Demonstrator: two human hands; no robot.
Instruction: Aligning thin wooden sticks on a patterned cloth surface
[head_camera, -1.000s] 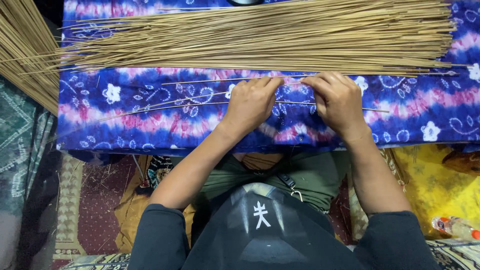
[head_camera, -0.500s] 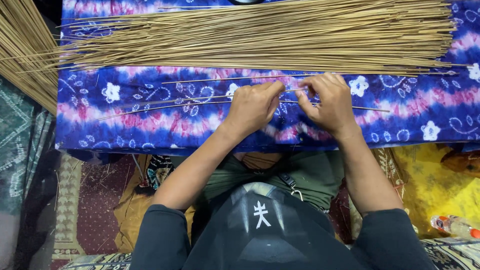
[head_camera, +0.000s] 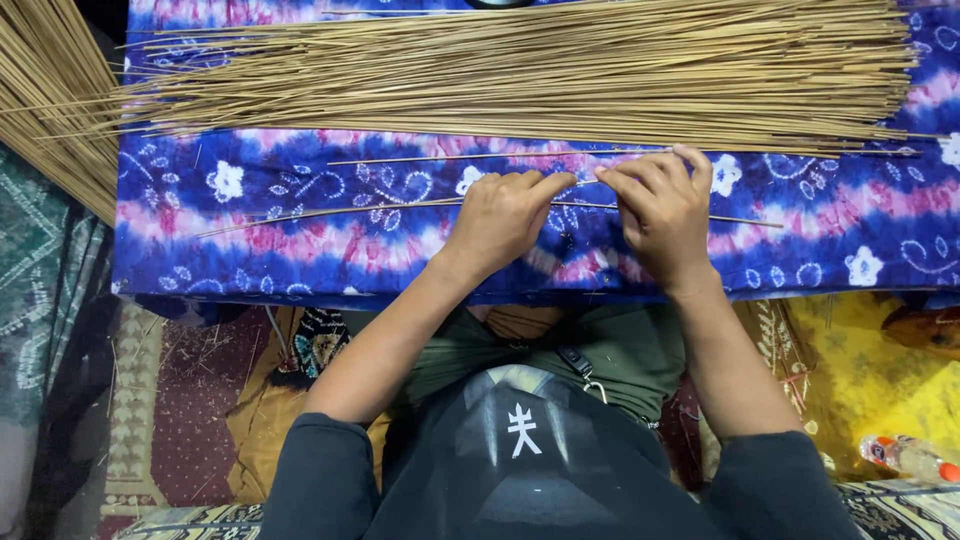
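The fingers of the left hand (head_camera: 505, 215) and the right hand (head_camera: 660, 205) meet tip to tip, each pinching thin tan sticks (head_camera: 380, 208) that lie left to right across the blue and pink flowered cloth (head_camera: 300, 180) on the worktop. How many sticks sit in the pinch is hard to tell; it looks like two or three. Just beyond the hands, a single stick (head_camera: 450, 157) lies apart. Farther off, a broad pile of sticks (head_camera: 520, 70) spans the cloth. Another bundle (head_camera: 50, 90) fans out at far left.
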